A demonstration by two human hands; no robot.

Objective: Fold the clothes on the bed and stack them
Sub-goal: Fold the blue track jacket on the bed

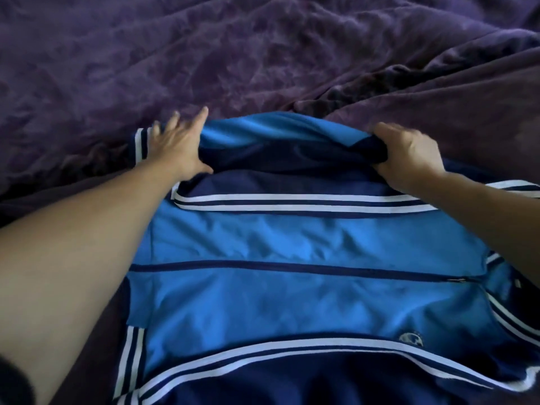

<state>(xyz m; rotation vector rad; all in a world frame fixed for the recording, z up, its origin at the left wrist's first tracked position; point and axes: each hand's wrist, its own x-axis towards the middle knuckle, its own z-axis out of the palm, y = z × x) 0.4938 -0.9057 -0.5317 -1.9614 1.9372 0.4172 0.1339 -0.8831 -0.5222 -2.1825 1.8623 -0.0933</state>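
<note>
A blue track jacket (pixel 292 287) with navy panels and white stripes lies sideways on the bed, zipped, its zip running left to right. Its far side is lifted into a fold. My left hand (pixel 178 147) pinches that raised edge at the left with the thumb under the cloth and the fingers spread over it. My right hand (pixel 409 154) is clenched on the bunched navy cloth of the same edge at the right. A small pale logo (pixel 410 338) shows on the chest near the right.
A rumpled purple bedcover (pixel 233 59) fills the far half of the view, with a raised ridge of folds (pixel 438 92) at the right behind my right hand.
</note>
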